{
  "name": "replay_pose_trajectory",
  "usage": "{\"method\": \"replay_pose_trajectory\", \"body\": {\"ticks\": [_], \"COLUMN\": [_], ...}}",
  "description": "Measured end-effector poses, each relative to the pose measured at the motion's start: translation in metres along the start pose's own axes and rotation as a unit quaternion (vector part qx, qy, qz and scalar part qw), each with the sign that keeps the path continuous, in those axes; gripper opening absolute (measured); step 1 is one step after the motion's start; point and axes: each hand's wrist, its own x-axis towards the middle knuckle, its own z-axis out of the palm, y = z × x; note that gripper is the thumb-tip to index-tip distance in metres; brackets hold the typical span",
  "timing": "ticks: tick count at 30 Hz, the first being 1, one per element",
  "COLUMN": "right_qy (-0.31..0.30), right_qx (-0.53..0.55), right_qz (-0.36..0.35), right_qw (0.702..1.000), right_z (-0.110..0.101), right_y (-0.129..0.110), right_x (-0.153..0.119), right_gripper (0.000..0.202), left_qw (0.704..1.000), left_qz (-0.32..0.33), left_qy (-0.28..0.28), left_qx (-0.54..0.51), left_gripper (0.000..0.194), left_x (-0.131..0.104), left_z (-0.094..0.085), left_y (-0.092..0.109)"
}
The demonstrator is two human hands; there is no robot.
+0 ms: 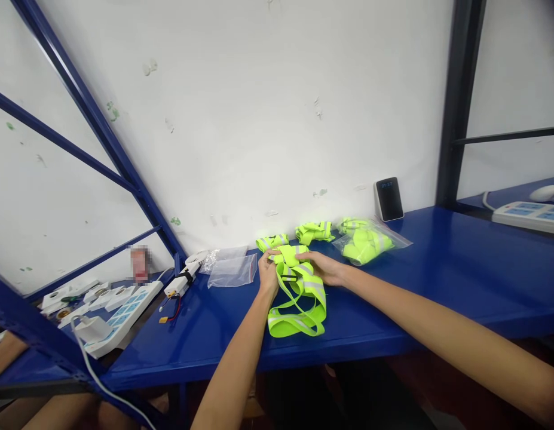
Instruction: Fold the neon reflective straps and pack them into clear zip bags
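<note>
A neon-yellow reflective strap [315, 288] with silver stripes lies partly loose on the blue table [420, 286], its loops hanging toward the front edge. My left hand [268, 272] grips the strap's upper, folded part from the left. From the other side, my right hand [324, 267] has its fingers closed on the same folded part. Just behind my hands sit a rolled reflective strap [272, 241] and a folded bundle of straps [313, 232]. To the right of them, a clear plastic bag [366, 243] holds more of the neon material.
Empty clear zip bags [232, 272] lie left of my hands, beside a white device with wires [182, 280]. A small clock display [388, 199] leans near the wall. Power strips [128, 316] sit beyond the blue post at left; another person's arm [5, 355] shows there.
</note>
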Motion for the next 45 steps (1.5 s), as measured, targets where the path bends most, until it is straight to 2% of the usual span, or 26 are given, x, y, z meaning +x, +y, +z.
{"method": "replay_pose_trajectory", "body": {"ticks": [2,3,7,11,16,21,24,28,33,38,41,43,45], "right_qy": [0.000,0.006,0.065,0.114,0.111,0.104,0.096,0.064,0.033,0.060,0.018,-0.028,-0.046], "right_qx": [-0.004,0.001,0.019,0.004,-0.010,-0.069,-0.100,-0.118,-0.160,-0.228,-0.258,-0.289,-0.325], "right_qz": [-0.030,-0.050,-0.109,-0.123,-0.163,-0.241,-0.267,-0.265,-0.262,-0.263,-0.234,-0.197,-0.175], "right_qw": [1.000,0.999,0.992,0.986,0.980,0.962,0.954,0.955,0.951,0.935,0.937,0.937,0.928], "right_z": [0.001,0.001,-0.002,-0.008,-0.012,-0.011,-0.009,-0.005,-0.006,-0.020,-0.025,-0.024,-0.018], "right_y": [0.002,0.002,0.002,0.001,0.002,0.002,0.003,0.004,0.006,0.007,0.004,0.001,-0.003], "right_x": [0.001,0.001,0.006,0.011,0.014,0.014,0.013,0.008,0.006,0.016,0.014,0.007,-0.002], "right_gripper": [0.029,0.032,0.042,0.042,0.039,0.045,0.048,0.053,0.060,0.042,0.040,0.044,0.045], "left_qw": [1.000,0.999,0.990,0.983,0.972,0.970,0.969,0.964,0.958,0.956,0.961,0.968,0.976], "left_qz": [-0.015,-0.025,-0.058,-0.109,-0.180,-0.176,-0.175,-0.195,-0.225,-0.259,-0.251,-0.226,-0.193], "left_qy": [-0.005,-0.010,-0.061,-0.089,-0.117,-0.138,-0.148,-0.159,-0.160,-0.113,-0.079,-0.064,-0.058], "left_qx": [-0.010,-0.023,-0.109,-0.119,-0.093,-0.091,-0.091,-0.083,-0.074,-0.079,-0.084,-0.087,-0.083], "left_gripper": [0.013,0.016,0.051,0.060,0.061,0.071,0.065,0.055,0.062,0.055,0.051,0.050,0.051], "left_x": [0.001,0.000,-0.004,-0.008,-0.011,-0.010,-0.008,-0.006,-0.006,-0.006,-0.004,-0.004,-0.004], "left_z": [-0.001,-0.001,0.004,0.013,0.021,0.019,0.015,0.008,0.004,0.007,0.009,0.009,0.009], "left_y": [0.002,0.004,0.010,0.010,0.009,0.006,0.003,-0.004,-0.009,-0.011,-0.013,-0.014,-0.013]}}
